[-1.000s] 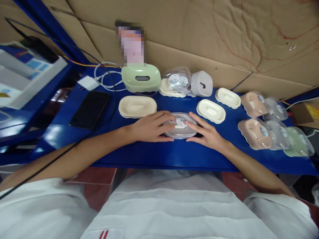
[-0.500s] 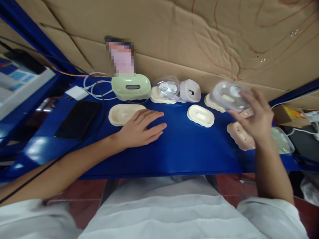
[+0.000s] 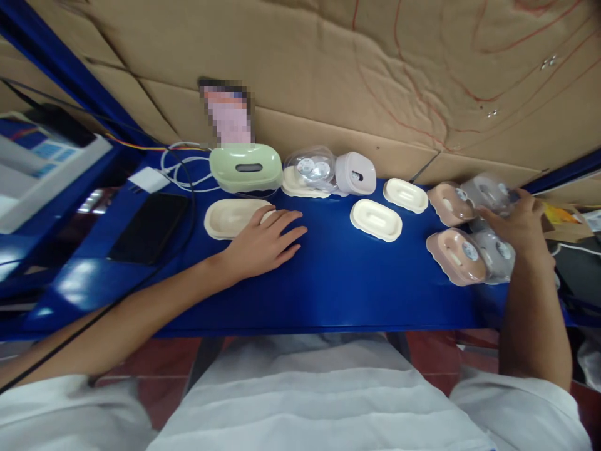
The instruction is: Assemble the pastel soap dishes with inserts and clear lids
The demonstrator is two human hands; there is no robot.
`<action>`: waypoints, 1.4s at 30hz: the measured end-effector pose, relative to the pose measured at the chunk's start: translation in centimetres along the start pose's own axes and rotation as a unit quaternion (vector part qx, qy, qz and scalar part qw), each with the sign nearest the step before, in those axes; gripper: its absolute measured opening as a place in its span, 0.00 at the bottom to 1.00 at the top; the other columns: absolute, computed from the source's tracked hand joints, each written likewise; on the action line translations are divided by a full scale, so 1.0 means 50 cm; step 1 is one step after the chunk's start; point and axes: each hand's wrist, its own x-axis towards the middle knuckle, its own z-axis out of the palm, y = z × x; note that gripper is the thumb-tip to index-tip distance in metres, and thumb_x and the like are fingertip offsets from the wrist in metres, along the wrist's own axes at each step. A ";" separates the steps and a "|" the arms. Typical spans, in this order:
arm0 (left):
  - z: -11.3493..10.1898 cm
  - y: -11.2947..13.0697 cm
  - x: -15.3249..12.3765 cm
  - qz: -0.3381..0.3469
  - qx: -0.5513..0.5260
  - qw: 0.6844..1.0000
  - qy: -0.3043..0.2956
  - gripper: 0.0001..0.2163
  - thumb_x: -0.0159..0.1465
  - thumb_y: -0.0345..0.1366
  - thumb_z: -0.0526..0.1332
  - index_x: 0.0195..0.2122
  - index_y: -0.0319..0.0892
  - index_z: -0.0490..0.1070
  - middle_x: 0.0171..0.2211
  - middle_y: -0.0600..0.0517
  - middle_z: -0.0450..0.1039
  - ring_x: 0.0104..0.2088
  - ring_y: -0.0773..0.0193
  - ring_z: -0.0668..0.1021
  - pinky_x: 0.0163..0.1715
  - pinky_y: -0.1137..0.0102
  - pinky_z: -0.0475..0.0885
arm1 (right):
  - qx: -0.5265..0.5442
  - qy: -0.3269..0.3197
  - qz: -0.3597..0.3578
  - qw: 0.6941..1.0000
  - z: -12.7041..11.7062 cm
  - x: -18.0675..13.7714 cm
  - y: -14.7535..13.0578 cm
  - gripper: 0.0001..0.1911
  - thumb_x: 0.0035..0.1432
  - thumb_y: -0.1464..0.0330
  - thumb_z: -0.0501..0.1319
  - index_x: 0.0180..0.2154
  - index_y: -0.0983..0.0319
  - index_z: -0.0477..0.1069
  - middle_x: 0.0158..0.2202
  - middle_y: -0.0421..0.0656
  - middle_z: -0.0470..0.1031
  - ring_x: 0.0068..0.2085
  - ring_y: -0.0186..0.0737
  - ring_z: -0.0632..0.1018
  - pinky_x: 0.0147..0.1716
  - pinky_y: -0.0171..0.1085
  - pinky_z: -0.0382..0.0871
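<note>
My left hand point(image 3: 263, 241) lies palm down with fingers spread, over the right end of a cream oval tray point(image 3: 223, 219) and the blue table. At the far right, my right hand point(image 3: 519, 216) has thumb and fingers around a lilac-grey box with a clear lid point(image 3: 486, 191). Beside that box stands a pink box with a clear lid point(image 3: 451, 203). Nearer me are another pink lidded box point(image 3: 455, 257) and a grey lidded box point(image 3: 495, 250), side by side. My right forearm hides what lies behind it.
Two cream oval pieces point(image 3: 375, 219) lie mid-right on the table. Along the back stand a green box point(image 3: 246, 168), a clear cover point(image 3: 310, 166) and a lilac open-slot box point(image 3: 355, 174). A black phone point(image 3: 148, 228) and white charger point(image 3: 149, 180) lie left; a black cable crosses my left forearm.
My right hand has carried the lilac-grey lidded box to the right, beside the pink one. My left hand stays nearly in place. The view has shifted slightly.
</note>
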 end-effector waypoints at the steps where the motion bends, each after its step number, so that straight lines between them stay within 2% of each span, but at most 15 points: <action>1: 0.001 -0.001 0.000 0.003 0.007 1.000 -0.002 0.15 0.76 0.37 0.59 0.59 0.42 0.79 0.64 0.35 0.75 0.60 0.41 0.80 0.63 0.41 0.71 | -0.015 0.019 -0.014 1.000 -0.015 -0.014 -0.020 0.59 0.51 0.51 0.81 0.71 0.77 0.62 0.65 0.84 0.62 0.69 0.73 0.68 0.55 0.62 0.68; 3: 0.002 -0.003 -0.001 -0.001 0.019 1.000 -0.003 0.15 0.76 0.38 0.59 0.58 0.41 0.79 0.63 0.35 0.76 0.59 0.40 0.80 0.63 0.40 0.71 | -0.009 0.081 -0.111 0.991 -0.045 -0.066 -0.078 0.53 0.58 0.51 0.76 0.72 0.75 0.61 0.69 0.80 0.61 0.72 0.73 0.65 0.62 0.65 0.64; 4: 0.001 -0.004 -0.001 -0.009 0.020 1.000 -0.001 0.15 0.75 0.38 0.60 0.58 0.41 0.79 0.63 0.35 0.76 0.59 0.40 0.80 0.63 0.39 0.71 | 0.023 0.099 -0.204 0.974 -0.057 -0.105 -0.114 0.47 0.63 0.52 0.73 0.71 0.74 0.63 0.69 0.75 0.64 0.72 0.69 0.66 0.65 0.61 0.64; 6: -0.001 -0.005 -0.001 -0.026 0.016 1.000 0.002 0.14 0.75 0.39 0.61 0.57 0.41 0.79 0.61 0.35 0.77 0.59 0.39 0.81 0.63 0.38 0.71 | 0.094 0.039 -0.389 0.916 -0.070 -0.200 -0.193 0.30 0.75 0.55 0.60 0.69 0.66 0.68 0.65 0.63 0.74 0.66 0.59 0.74 0.65 0.54 0.68; 7: -0.003 -0.005 -0.002 -0.032 0.014 0.999 0.002 0.15 0.75 0.38 0.61 0.58 0.41 0.79 0.61 0.34 0.77 0.59 0.39 0.81 0.63 0.37 0.71 | 0.101 -0.025 -0.456 0.884 -0.071 -0.253 -0.232 0.28 0.76 0.54 0.58 0.68 0.62 0.69 0.64 0.58 0.77 0.65 0.58 0.76 0.65 0.54 0.69; 11: -0.009 0.003 -0.007 -0.012 -0.011 1.000 -0.014 0.19 0.76 0.38 0.61 0.65 0.41 0.75 0.65 0.34 0.74 0.63 0.40 0.79 0.66 0.40 0.69 | 0.114 -0.113 -0.562 0.811 -0.067 -0.425 -0.364 0.27 0.75 0.51 0.60 0.64 0.60 0.75 0.64 0.57 0.78 0.63 0.62 0.79 0.61 0.59 0.74; 14: -0.001 0.009 -0.012 0.062 -0.057 0.996 -0.033 0.23 0.76 0.38 0.63 0.71 0.45 0.69 0.72 0.36 0.67 0.69 0.44 0.75 0.69 0.48 0.68 | 0.202 -0.117 -0.576 0.783 -0.069 -0.456 -0.423 0.23 0.78 0.54 0.55 0.63 0.57 0.76 0.62 0.50 0.81 0.61 0.54 0.82 0.60 0.52 0.76; 18: 0.012 0.011 -0.016 0.117 -0.098 0.987 -0.043 0.18 0.77 0.33 0.60 0.66 0.44 0.73 0.69 0.40 0.73 0.68 0.51 0.77 0.68 0.56 0.70 | 0.227 -0.011 -0.514 0.827 -0.040 -0.382 -0.466 0.25 0.77 0.56 0.55 0.66 0.60 0.73 0.66 0.54 0.77 0.66 0.60 0.77 0.65 0.58 0.70; 21: 0.012 0.009 -0.017 0.126 -0.108 0.985 -0.037 0.14 0.77 0.36 0.61 0.60 0.41 0.77 0.65 0.39 0.77 0.63 0.49 0.80 0.63 0.56 0.76 | 0.209 -0.031 -0.494 0.844 0.000 -0.329 -0.468 0.25 0.76 0.57 0.56 0.64 0.63 0.75 0.62 0.56 0.80 0.61 0.62 0.79 0.61 0.61 0.71; 24: 0.014 0.007 -0.019 0.129 -0.123 0.984 -0.013 0.12 0.75 0.38 0.65 0.56 0.40 0.78 0.61 0.38 0.79 0.60 0.48 0.82 0.61 0.54 0.78 | 0.231 -0.007 -0.484 0.844 0.007 -0.332 -0.437 0.21 0.77 0.60 0.54 0.59 0.60 0.79 0.55 0.53 0.84 0.54 0.58 0.83 0.60 0.59 0.70; 28: 0.022 0.001 -0.018 0.109 -0.132 0.985 0.031 0.19 0.73 0.40 0.68 0.62 0.41 0.74 0.63 0.33 0.75 0.60 0.46 0.82 0.58 0.53 0.82 | 0.275 0.048 -0.530 0.800 -0.034 -0.409 -0.379 0.19 0.77 0.64 0.58 0.63 0.56 0.76 0.53 0.50 0.85 0.50 0.52 0.83 0.57 0.54 0.70; 31: 0.022 -0.005 -0.015 0.114 -0.109 0.984 0.085 0.25 0.71 0.43 0.71 0.66 0.47 0.70 0.69 0.32 0.68 0.66 0.42 0.77 0.59 0.48 0.80 | 0.283 0.015 -0.615 0.736 -0.050 -0.475 -0.366 0.20 0.76 0.69 0.60 0.65 0.53 0.75 0.50 0.46 0.86 0.48 0.46 0.83 0.56 0.49 0.70; 34: 0.018 -0.011 -0.010 0.132 -0.081 0.985 0.073 0.24 0.72 0.43 0.71 0.66 0.48 0.71 0.67 0.35 0.71 0.67 0.44 0.76 0.64 0.46 0.76 | 0.263 -0.033 -0.669 0.695 -0.039 -0.514 -0.383 0.20 0.77 0.71 0.58 0.64 0.52 0.76 0.53 0.44 0.85 0.54 0.44 0.83 0.60 0.48 0.68; 38: 0.020 -0.016 -0.006 0.157 -0.070 0.985 0.010 0.17 0.76 0.43 0.65 0.60 0.41 0.75 0.56 0.38 0.80 0.60 0.48 0.81 0.60 0.53 0.78 | 0.251 -0.059 -0.681 0.685 -0.013 -0.523 -0.406 0.20 0.78 0.64 0.60 0.67 0.55 0.74 0.64 0.49 0.80 0.65 0.49 0.79 0.68 0.54 0.65; 42: 0.022 -0.017 -0.004 0.158 -0.049 0.986 -0.002 0.15 0.78 0.46 0.62 0.57 0.41 0.76 0.57 0.40 0.80 0.60 0.49 0.81 0.59 0.56 0.76 | 0.256 -0.072 -0.670 0.693 -0.005 -0.515 -0.406 0.20 0.78 0.65 0.58 0.67 0.55 0.75 0.67 0.49 0.78 0.68 0.49 0.77 0.70 0.55 0.65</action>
